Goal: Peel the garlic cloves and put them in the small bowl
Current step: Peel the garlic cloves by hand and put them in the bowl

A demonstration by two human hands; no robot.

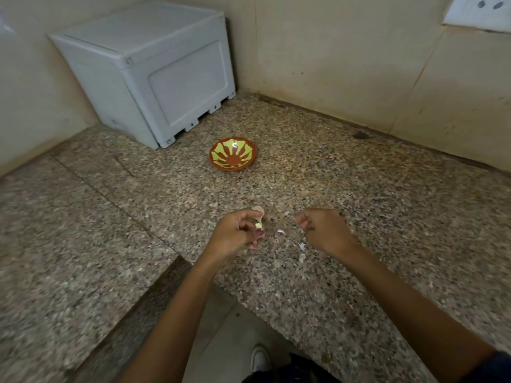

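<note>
A small red-brown bowl (233,153) with a yellow-green leaf pattern sits on the speckled granite counter (359,189), and nothing shows inside it. Nearer to me, my left hand (237,232) pinches a garlic clove (259,221) with pale skin partly peeled back from it. My right hand (325,229) hovers to the right of the clove, its fingers curled; whether a scrap of skin sits between the fingertips I cannot tell. Bits of peeled garlic skin (302,251) lie on the counter between and below my hands.
A white plastic box (154,76) stands in the back left corner against the beige wall. The counter turns a corner, with its edge and the floor gap (221,327) near me. A white socket plate (481,9) is on the right wall.
</note>
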